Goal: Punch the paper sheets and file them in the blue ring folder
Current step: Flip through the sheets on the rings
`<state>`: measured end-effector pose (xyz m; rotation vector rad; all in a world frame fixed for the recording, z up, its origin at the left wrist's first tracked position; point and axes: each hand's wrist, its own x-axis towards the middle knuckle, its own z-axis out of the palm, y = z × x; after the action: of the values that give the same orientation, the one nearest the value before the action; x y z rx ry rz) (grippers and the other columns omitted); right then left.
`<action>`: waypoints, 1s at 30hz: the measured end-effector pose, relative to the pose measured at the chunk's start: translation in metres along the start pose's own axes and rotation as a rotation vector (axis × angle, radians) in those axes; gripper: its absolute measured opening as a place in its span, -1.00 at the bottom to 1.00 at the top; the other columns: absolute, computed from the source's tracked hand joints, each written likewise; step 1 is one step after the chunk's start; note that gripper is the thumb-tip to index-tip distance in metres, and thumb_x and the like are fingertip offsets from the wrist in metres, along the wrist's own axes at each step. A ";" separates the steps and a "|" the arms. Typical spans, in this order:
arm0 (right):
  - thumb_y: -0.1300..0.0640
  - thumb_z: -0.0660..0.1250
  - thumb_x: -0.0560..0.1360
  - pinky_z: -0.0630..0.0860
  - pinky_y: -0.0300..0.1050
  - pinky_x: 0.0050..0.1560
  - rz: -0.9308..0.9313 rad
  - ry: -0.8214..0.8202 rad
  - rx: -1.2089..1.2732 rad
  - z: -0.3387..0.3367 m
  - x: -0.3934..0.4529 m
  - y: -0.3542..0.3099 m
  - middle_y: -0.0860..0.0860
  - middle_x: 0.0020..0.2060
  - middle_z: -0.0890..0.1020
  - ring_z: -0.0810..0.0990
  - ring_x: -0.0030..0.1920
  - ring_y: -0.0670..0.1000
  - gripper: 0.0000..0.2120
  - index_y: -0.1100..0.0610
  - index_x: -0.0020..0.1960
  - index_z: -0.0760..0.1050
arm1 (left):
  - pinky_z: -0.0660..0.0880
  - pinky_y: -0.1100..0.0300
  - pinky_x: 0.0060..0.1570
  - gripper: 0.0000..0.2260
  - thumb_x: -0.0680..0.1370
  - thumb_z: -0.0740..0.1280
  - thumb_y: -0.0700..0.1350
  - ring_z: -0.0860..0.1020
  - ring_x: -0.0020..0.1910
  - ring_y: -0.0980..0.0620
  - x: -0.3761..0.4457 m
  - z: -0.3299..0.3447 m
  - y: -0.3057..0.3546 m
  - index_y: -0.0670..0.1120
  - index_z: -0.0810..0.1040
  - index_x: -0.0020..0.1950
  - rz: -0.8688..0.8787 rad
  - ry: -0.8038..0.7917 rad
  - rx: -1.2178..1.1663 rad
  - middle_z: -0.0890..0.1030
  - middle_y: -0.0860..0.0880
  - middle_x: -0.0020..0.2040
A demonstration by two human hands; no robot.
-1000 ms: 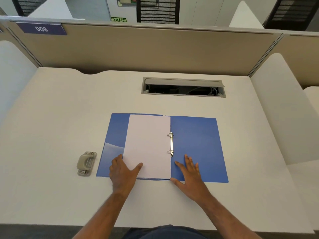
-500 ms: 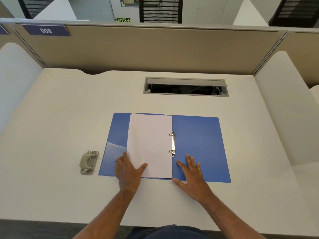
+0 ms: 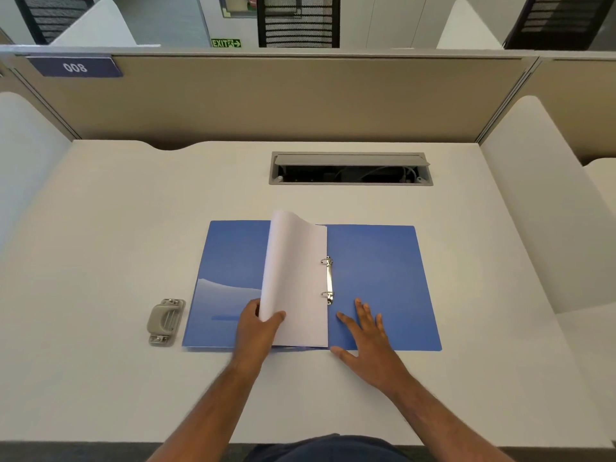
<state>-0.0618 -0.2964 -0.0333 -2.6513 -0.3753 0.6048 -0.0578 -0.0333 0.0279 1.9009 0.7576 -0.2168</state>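
Observation:
The blue ring folder [image 3: 376,278] lies open and flat on the desk in front of me. White paper sheets [image 3: 296,281] sit on its two metal rings [image 3: 327,280], on the left half. My left hand [image 3: 258,328] grips the sheets' lower left edge, thumb on top, and lifts that edge so the stack curls up toward the rings. My right hand [image 3: 365,331] lies flat with fingers spread on the folder's right cover, just right of the rings. A grey hole punch [image 3: 165,321] rests on the desk left of the folder.
A grey cable hatch [image 3: 350,169] stands open in the desk [image 3: 100,245] behind the folder. Beige partition panels [image 3: 300,95] close off the back, and white dividers [image 3: 540,201] stand on both sides.
The sheets lay flat on the left cover before. My left hand has taken hold of their left edge and raised it toward the right. My right hand has stayed flat.

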 end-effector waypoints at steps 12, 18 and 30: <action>-0.59 -0.21 0.46 -0.30 0.05 0.65 -0.016 0.008 -0.055 -0.005 0.000 0.003 -0.08 0.67 -0.30 -0.29 0.67 0.00 -0.15 -0.26 0.67 -0.06 | 0.59 0.32 -0.19 -0.55 0.56 0.47 0.01 0.57 0.12 0.10 -0.034 0.028 0.052 0.11 0.35 0.36 0.177 -0.312 -0.089 0.54 0.13 0.16; -0.57 0.18 0.48 -0.28 -0.04 0.59 0.032 0.038 -0.004 -0.010 -0.003 -0.003 -0.05 0.71 -0.05 -0.07 0.71 0.03 0.04 -0.09 0.70 -0.20 | 0.55 0.30 -0.06 -0.55 0.57 0.47 0.00 0.55 0.15 0.09 -0.035 0.057 0.074 0.14 0.31 0.34 0.229 -0.372 -0.082 0.51 0.18 0.14; -0.54 0.34 0.35 0.01 0.04 0.64 0.040 -0.087 0.282 -0.030 -0.013 0.001 -0.20 0.67 -0.03 0.00 0.71 0.02 0.09 -0.24 0.58 -0.28 | 0.54 0.12 0.17 -0.51 0.64 0.37 -0.02 0.49 0.29 0.02 -0.027 0.076 0.071 0.11 0.21 0.49 0.286 -0.535 0.050 0.46 0.04 0.32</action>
<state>-0.0588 -0.3109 -0.0042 -2.3739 -0.2425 0.7301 -0.0228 -0.1298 0.0599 1.8516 0.1207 -0.5395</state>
